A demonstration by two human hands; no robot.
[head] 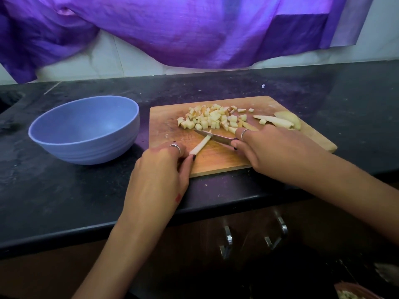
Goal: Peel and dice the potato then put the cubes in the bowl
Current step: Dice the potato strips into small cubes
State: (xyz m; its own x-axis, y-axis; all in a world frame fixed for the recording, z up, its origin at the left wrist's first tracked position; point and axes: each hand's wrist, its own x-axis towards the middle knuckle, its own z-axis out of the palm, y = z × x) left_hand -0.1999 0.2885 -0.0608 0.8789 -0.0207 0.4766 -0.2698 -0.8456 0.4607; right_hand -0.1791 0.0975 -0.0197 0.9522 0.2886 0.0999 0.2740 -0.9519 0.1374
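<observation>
On the tabletop [64, 190], left to right, we list: bowl [84, 130], no cubes in it; board [216, 160]; left hand [159, 175], grip pinching a potato strip [199, 145]; knife [213, 137] across the strip, right hand [269, 152] gripping its handle; cubes [211, 118] heaped on the board; slices [278, 120] at the far right.

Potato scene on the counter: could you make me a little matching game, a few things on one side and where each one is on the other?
Things:
1. bowl
2. cubes
3. potato strip
4. knife

Places:
A. piled at the far side of the board
B. held in the right hand
C. on the counter, left of the board
D. under the blade, pinned by the left hand

Pairs: 1-C, 2-A, 3-D, 4-B
</observation>
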